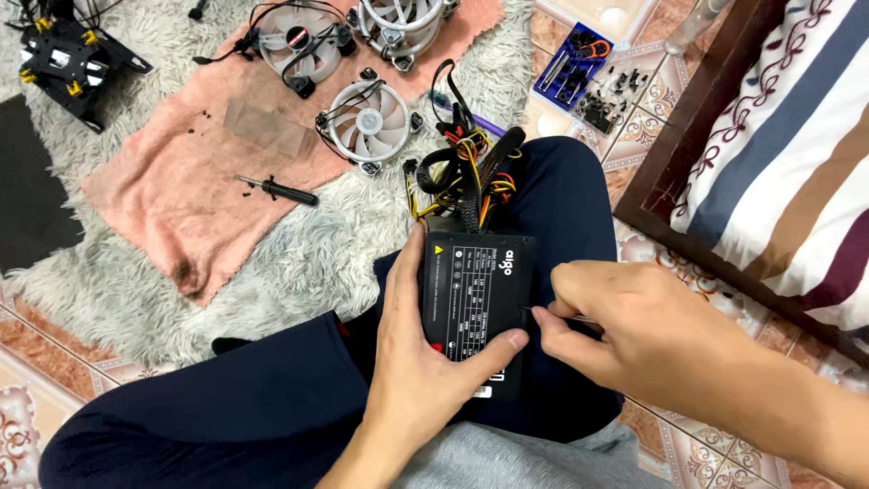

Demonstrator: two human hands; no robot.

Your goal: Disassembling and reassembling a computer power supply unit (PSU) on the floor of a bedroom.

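A black power supply box (477, 281) rests on my lap, label side up, with a bundle of black, yellow and red cables (466, 177) running out of its far end. My left hand (418, 362) wraps around the box from the left, thumb lying across its near end. My right hand (634, 321) pinches a thin dark tool (557, 314) whose tip touches the box's right edge.
Three round case fans (369, 122) and a black screwdriver (281, 189) lie on a pink cloth (181, 199) over a grey shaggy rug. A blue screw organiser (572, 63) and loose black screws (602, 104) sit on tiles. A wooden bed frame (688, 136) stands right.
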